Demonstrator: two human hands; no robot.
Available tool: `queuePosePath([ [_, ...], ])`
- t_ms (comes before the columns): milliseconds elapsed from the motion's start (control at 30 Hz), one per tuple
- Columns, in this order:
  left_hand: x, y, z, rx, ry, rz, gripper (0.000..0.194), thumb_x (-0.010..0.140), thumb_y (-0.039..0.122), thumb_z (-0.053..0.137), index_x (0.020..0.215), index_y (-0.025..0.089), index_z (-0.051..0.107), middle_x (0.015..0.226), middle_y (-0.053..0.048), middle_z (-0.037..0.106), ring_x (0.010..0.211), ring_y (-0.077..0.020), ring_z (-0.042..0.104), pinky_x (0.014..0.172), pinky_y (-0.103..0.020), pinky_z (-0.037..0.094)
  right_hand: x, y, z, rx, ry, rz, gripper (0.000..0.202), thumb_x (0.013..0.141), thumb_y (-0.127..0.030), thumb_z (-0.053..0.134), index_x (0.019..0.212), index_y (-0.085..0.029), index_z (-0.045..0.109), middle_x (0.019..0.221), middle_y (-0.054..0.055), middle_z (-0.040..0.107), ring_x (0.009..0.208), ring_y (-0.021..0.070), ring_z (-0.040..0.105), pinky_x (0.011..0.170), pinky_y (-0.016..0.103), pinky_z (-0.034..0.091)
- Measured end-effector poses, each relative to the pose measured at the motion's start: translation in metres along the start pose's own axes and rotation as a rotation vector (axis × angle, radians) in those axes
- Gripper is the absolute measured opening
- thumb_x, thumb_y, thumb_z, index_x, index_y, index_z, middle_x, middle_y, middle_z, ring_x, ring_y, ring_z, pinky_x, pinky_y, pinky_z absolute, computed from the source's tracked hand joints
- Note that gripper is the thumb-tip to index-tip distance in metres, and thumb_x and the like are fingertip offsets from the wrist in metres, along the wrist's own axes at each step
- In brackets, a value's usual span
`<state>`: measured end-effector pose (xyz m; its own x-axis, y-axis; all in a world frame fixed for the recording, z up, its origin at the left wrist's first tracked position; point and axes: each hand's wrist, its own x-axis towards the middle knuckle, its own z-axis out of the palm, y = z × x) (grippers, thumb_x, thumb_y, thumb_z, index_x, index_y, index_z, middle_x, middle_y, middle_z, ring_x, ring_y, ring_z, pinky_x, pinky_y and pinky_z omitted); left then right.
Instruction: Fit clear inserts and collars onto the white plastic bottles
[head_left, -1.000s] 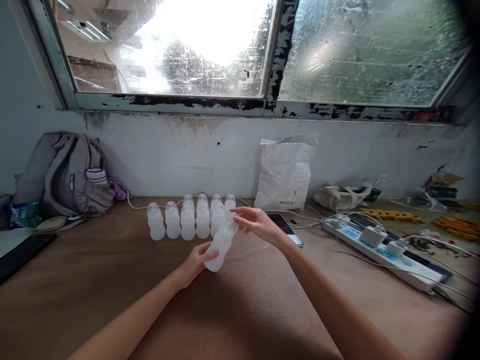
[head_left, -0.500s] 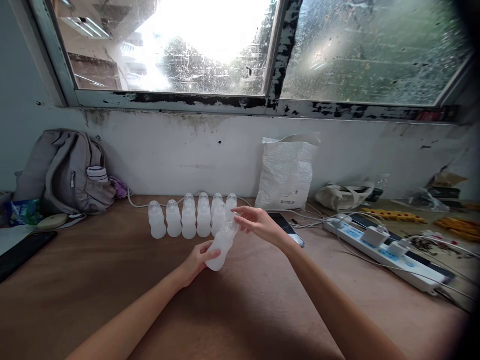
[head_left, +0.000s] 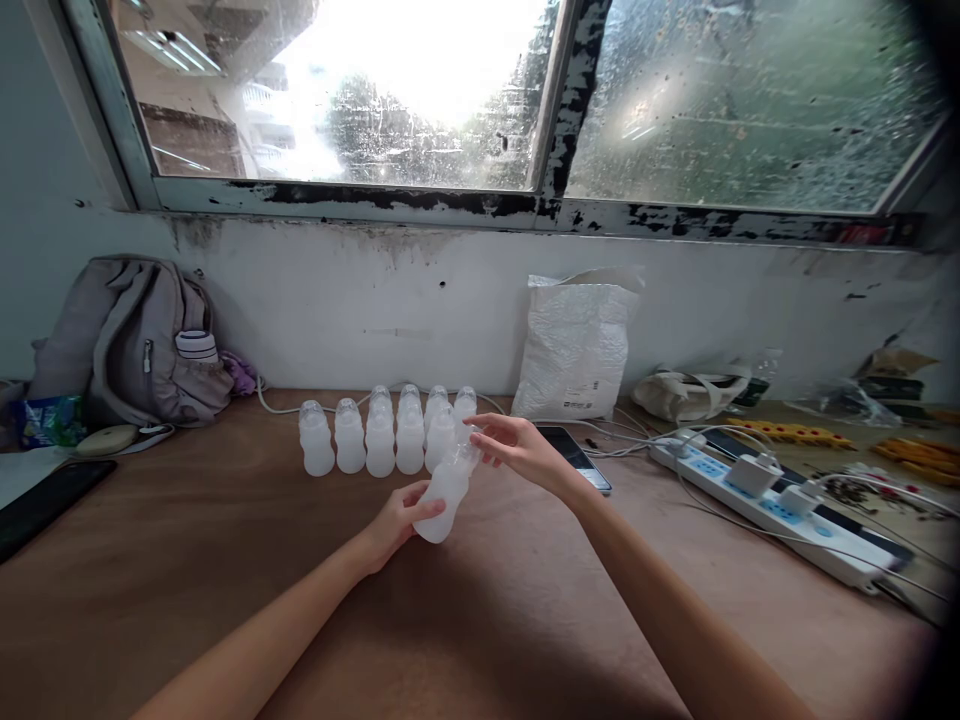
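Observation:
A frosted white bottle (head_left: 444, 497) with a clear cap is tilted to the right above the table. My left hand (head_left: 397, 522) is closed round its lower body, thumb across the front. At the upper end, the fingers of my right hand (head_left: 506, 445) pinch the clear cap (head_left: 468, 438). Just behind stand several matching bottles (head_left: 380, 445) in rows, upright, their clear caps on top. The held bottle partly covers those at the right end of the group.
A white padded mailer (head_left: 576, 345) leans on the wall. Right of my hands lie a phone (head_left: 576, 458) and a power strip (head_left: 772, 510) with loose cables. At far left are a grey backpack (head_left: 127, 340) and a dark phone-like slab (head_left: 52, 508).
Both hands keep their grip on the tilted bottle, nearly still. The whole view has shifted very slightly.

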<state>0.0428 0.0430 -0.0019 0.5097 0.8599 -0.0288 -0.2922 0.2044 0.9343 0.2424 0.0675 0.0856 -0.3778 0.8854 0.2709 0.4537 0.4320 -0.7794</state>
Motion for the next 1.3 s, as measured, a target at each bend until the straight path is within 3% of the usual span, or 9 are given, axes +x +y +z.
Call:
queuePosePath([
  [900,0.001,-0.004,-0.002,0.014,-0.030,0.040,0.034,0.069,0.033,0.064,0.097,0.014,0.062,0.084,-0.006,0.057,0.075,-0.0156,0.048,0.066,-0.027,0.037,0.004,0.013,0.003,0.040,-0.037,-0.020,0.039,0.077,-0.045,0.050,0.103,-0.017,0.057,0.067,0.001,0.055,0.056,0.0117,0.054,0.054,0.025,0.047],
  [1167,-0.001,-0.003,-0.001,0.071,-0.060,0.039,0.033,0.069,0.033,0.064,0.094,0.012,0.063,0.080,-0.005,0.057,0.072,-0.0145,0.049,0.063,-0.025,0.038,0.001,0.008,-0.005,0.090,-0.106,0.057,0.038,0.072,-0.047,0.056,0.091,-0.014,0.057,0.069,0.002,0.058,0.056,0.0121,0.055,0.052,0.024,0.046],
  [1300,0.001,-0.002,-0.003,0.093,-0.039,0.014,0.040,0.070,0.036,0.060,0.102,0.013,0.059,0.080,-0.006,0.058,0.065,-0.0133,0.052,0.050,-0.020,0.036,0.001,0.009,-0.011,0.143,-0.159,0.160,0.040,0.073,-0.054,0.050,0.071,-0.014,0.054,0.062,0.001,0.054,0.050,0.0103,0.052,0.045,0.021,0.041],
])
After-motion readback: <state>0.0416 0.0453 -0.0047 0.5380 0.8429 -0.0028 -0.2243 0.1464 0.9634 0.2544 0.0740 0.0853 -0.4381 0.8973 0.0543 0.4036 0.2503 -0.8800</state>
